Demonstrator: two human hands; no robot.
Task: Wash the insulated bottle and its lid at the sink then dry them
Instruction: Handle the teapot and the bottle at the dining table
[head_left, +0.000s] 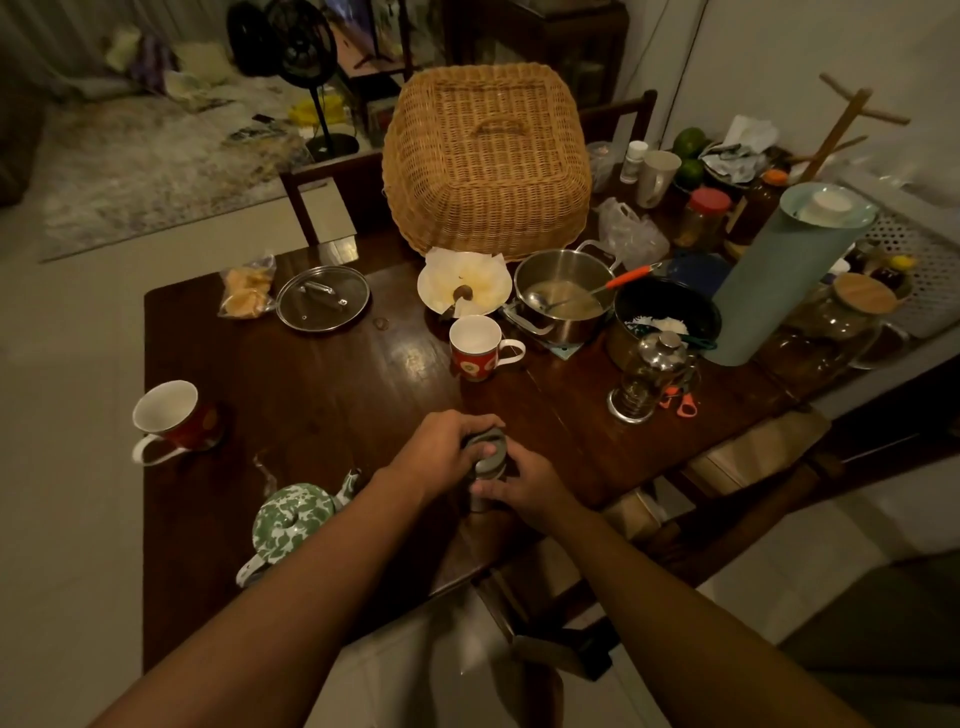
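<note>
A person's left hand (441, 454) curls over the round grey lid (480, 440) of a dark cylindrical insulated bottle (480, 504) while the right hand (527, 488) wraps the body just below, near the front edge of a dark wooden table (322, 405). Beyond the grip stand a red floral mug (475, 348), a steel pot (561, 301) and a domed wicker food cover (488, 161); to its left sit a second red mug (171, 415) and a green-and-white enamel teapot (291, 525), to its right a glass French press (644, 374), none touching the bottle. The bottle is upright, long axis vertical, lid end up toward the camera.
</note>
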